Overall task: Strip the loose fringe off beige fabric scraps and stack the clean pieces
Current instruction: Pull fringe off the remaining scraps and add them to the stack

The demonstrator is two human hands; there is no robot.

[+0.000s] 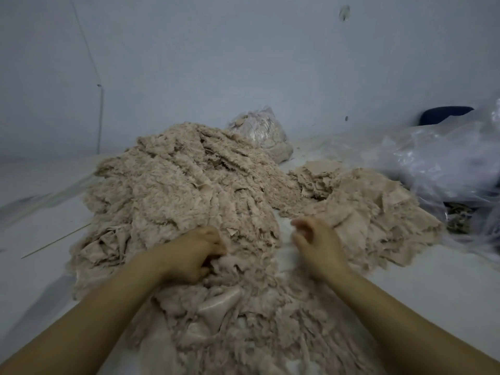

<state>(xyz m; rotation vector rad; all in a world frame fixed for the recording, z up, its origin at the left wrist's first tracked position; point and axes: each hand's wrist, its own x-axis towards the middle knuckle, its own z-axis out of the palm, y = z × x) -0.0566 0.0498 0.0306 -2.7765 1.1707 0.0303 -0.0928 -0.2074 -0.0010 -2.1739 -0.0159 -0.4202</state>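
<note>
Fringed scrap pile sprawled center; left hand clenched into fringe at its 6 o'clock edge. Right hand loosely curled, empty, nearer clean stack at 3 o'clock.

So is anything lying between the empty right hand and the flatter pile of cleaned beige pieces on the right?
Nothing visible. The right hand hovers loosely curled at the near edge of the flatter pile of beige fabric pieces, with only bare white surface around it.
</note>
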